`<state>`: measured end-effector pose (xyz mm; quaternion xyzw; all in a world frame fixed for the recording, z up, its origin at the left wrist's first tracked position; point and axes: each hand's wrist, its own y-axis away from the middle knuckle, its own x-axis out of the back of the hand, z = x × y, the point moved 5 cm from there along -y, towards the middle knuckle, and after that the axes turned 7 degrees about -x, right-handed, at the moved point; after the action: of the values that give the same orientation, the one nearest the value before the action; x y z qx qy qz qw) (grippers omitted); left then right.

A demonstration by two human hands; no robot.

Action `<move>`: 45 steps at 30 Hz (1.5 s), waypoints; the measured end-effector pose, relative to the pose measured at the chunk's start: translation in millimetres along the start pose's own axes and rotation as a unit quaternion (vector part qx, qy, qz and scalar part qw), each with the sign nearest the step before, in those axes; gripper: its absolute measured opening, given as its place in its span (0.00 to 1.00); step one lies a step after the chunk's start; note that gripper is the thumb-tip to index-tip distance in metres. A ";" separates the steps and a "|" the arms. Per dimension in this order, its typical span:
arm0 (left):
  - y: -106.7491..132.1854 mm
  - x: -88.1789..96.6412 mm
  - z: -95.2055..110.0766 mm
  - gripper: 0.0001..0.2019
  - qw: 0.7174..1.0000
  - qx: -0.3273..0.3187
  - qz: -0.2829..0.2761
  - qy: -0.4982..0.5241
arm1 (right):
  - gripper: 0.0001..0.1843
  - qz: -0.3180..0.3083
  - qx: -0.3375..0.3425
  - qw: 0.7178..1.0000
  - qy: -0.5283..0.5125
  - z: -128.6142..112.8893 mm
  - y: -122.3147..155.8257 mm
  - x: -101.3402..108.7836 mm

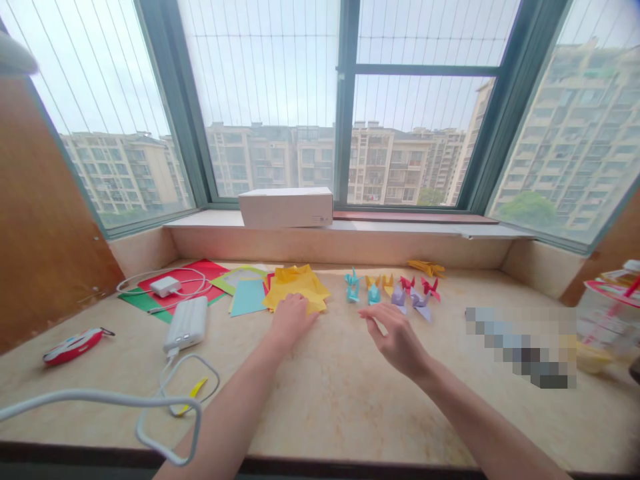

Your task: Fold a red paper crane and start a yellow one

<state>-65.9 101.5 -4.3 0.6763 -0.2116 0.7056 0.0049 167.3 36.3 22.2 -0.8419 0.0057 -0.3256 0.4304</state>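
My left hand [291, 319] rests with its fingers flat on the near edge of a stack of yellow paper sheets [296, 285]. My right hand [395, 335] hovers over the stone counter [325, 387], fingers stretched out and slightly apart, holding nothing. Just beyond it stand several small folded paper cranes [393, 288] in blue, yellow, purple and red. A light blue sheet [249, 297] lies left of the yellow stack.
Red and green sheets [175, 287] lie at the left under a white charger [165, 286]. A white power bank [187, 323] with cables sits nearer. A red case [73, 345] lies far left. A white box [286, 207] stands on the window sill. Clutter fills the right edge.
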 end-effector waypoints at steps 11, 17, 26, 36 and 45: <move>-6.3 -2.8 -2.4 0.18 1.000 0.009 -0.015 0.007 | 0.11 -0.009 -0.049 0.997 -0.050 3.7 0.1 0.7; -15.2 -1.9 -6.4 0.18 0.999 0.014 -0.028 0.023 | 0.12 -0.028 -0.048 0.996 -0.066 -0.3 -1.6 -2.2; -14.4 34.1 -4.7 0.14 0.994 0.070 0.082 0.008 | 0.12 -0.065 -0.017 0.997 -0.040 -0.8 -1.5 -6.5; 24.1 87.2 7.9 0.11 0.880 0.104 0.445 0.129 | 0.17 -0.008 -0.138 0.982 -0.131 14.4 -5.8 0.5; 14.0 55.6 45.2 0.14 0.869 0.082 0.298 0.386 | 0.23 -0.087 -0.266 0.892 -0.355 37.7 -11.9 7.7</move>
<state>-31.7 59.3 44.6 0.2526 -0.3256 0.8933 -0.1793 191.0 68.7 19.3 -0.9814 -0.1347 -0.0272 0.1339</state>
